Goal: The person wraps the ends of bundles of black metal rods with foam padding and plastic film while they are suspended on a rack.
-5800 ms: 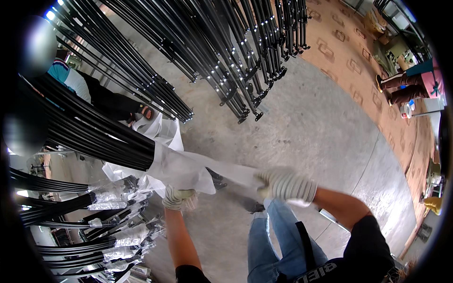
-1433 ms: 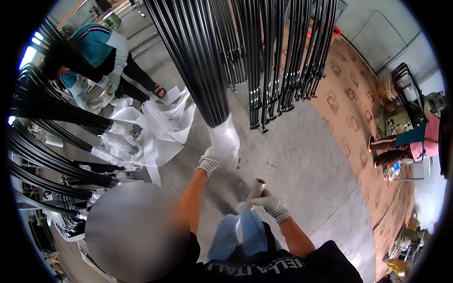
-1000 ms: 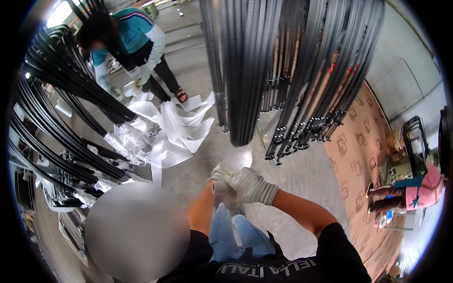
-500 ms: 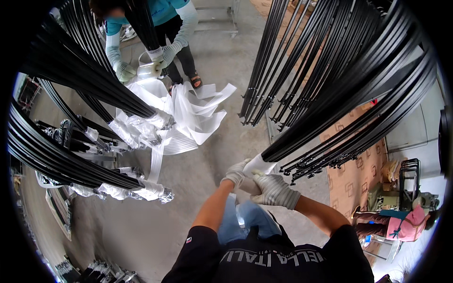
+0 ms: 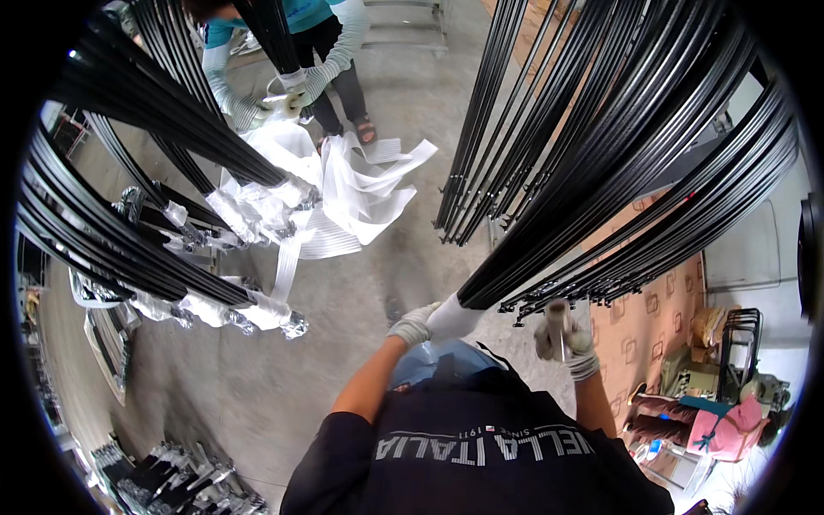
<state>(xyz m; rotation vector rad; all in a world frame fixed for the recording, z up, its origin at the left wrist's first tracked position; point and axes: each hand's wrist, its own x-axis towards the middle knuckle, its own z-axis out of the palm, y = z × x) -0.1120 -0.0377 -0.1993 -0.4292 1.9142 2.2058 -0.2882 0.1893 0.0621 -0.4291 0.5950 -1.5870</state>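
Observation:
A thick bundle of long black rods (image 5: 524, 245) slants down toward me from the upper right. Its lower end is wrapped in a white sleeve (image 5: 457, 318). My gloved left hand (image 5: 414, 326) grips the left side of that sleeve, fingers partly hidden behind it. My gloved right hand (image 5: 581, 345), to the right and apart from the bundle, is closed round a narrow pale roll of wrapping film (image 5: 559, 330). Whether film runs from the roll to the sleeve cannot be made out.
More black rods (image 5: 738, 202) with small end fittings hang at the right. Film-wrapped bundles (image 5: 275, 313) hang at the left, near white foam sheets (image 5: 365, 193) on the floor. A co-worker (image 5: 318, 51) handles another bundle beyond them; another person (image 5: 725, 427) is far right.
My right hand has moved right, away from the sleeve, with the roll. My left hand stays at the sleeve, which has shifted slightly left and down in view.

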